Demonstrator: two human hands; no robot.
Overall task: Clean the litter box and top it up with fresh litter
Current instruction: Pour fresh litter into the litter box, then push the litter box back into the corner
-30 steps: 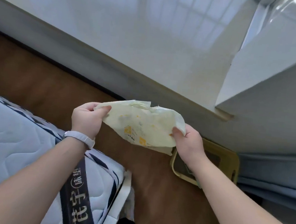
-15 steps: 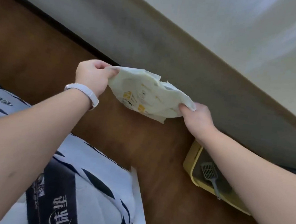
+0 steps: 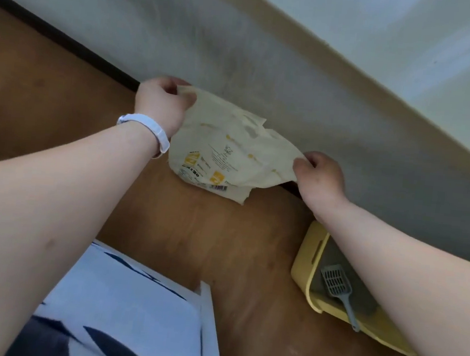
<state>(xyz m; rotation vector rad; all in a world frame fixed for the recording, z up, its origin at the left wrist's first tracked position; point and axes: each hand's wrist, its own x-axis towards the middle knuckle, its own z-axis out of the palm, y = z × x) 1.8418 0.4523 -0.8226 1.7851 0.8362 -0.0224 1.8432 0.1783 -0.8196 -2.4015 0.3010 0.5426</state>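
Left hand (image 3: 160, 104) and right hand (image 3: 320, 177) pinch opposite edges of the litter bag (image 3: 224, 154), probably limp and light, beyond the litter box (image 3: 306, 259).

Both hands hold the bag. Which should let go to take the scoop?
Right hand: its forearm crosses over the box holding the scoop; left hand grips the bag at its far corner, away from the box.
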